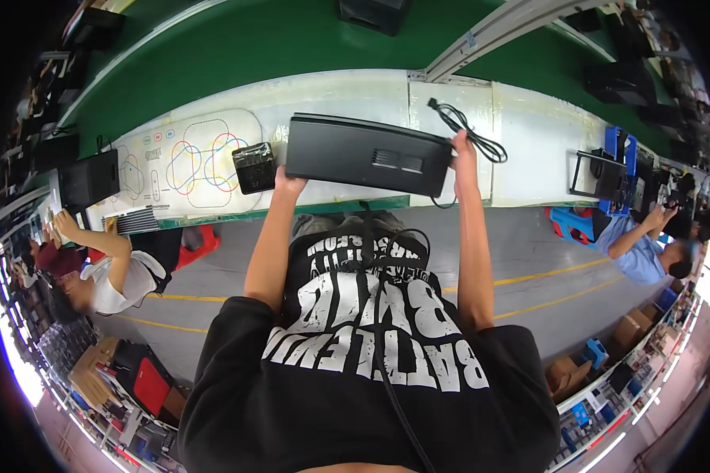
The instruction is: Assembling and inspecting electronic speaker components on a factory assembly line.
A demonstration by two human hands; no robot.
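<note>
A long black rectangular housing, with a slotted vent panel near its right end, spans the space between my hands at the worktable's near edge. My left hand is closed on its lower left corner. At the right end, my right hand grips the housing's side; the fingertips are partly hidden behind it. A black cable lies looped on the table just beyond my right hand, and a stretch of cord hangs below the housing's right corner. To the left of my left hand sits a small black box with a shiny top.
The white worktable backs onto a green surface. A metal post rises behind the cable. On the left lies a printed sheet with coloured loops. Co-workers sit left and right; a blue rack stands at the right.
</note>
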